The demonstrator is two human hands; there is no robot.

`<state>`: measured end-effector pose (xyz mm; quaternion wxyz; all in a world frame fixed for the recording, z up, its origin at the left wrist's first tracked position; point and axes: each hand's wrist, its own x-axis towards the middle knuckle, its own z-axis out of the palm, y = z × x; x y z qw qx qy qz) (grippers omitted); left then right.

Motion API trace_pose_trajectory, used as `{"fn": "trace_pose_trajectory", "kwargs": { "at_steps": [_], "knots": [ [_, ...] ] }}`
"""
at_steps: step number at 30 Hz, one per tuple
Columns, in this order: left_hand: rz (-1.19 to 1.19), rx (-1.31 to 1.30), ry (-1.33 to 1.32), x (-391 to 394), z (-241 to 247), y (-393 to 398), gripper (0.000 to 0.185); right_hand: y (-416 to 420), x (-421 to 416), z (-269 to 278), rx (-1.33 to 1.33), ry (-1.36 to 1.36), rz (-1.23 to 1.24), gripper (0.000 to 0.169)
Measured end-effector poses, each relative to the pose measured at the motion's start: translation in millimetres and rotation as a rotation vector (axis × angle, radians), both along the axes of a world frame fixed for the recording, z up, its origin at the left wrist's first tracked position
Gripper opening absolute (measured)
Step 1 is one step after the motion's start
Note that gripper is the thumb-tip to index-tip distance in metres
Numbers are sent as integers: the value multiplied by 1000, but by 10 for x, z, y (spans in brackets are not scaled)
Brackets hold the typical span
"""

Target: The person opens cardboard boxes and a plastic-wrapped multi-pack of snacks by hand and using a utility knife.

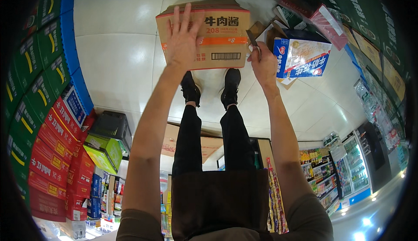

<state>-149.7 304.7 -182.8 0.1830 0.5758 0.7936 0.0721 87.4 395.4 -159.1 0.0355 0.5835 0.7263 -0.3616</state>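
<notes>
In front of my feet, a brown cardboard carton [225, 46] with an orange tape band sits on the tiled floor. My left hand [183, 40] lies spread over the carton's left part, its fingers apart. At the carton's right edge, my right hand [264, 61] grips a knife [252, 39], its dark blade pointing up and left beside the carton. Whether the blade touches the cardboard, I cannot tell.
A blue and white printed carton [302, 58] and opened cardboard lie right of my right hand. Green cartons [49, 41] and red cartons [54, 130] are stacked at the left, by a dark plastic crate [109, 126]. My black shoes [231, 86] stand just behind the brown carton.
</notes>
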Motion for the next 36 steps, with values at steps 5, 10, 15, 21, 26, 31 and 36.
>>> {"fn": "trace_pose_trajectory", "kwargs": {
  "at_steps": [5,10,15,21,26,31,36],
  "knots": [
    [-51,-50,62,-221,-319,352,72,62,-229,28,203,-132,67,13],
    [-86,-279,16,-275,-374,470,59,-11,-191,-66,246,-150,52,13],
    [-98,-291,7,-269,-333,512,57,-82,-126,-138,268,-178,109,24],
    [-99,-463,0,-228,-235,597,56,-62,-221,-108,210,-204,95,34],
    [-100,-486,16,-316,-385,505,55,-221,-182,-219,165,-194,97,36],
    [-101,-462,38,-320,-365,481,54,-361,-184,-260,188,-114,78,44],
    [-75,-518,36,-298,-381,470,54,-227,-243,-241,210,-123,92,37]
  ]
}}
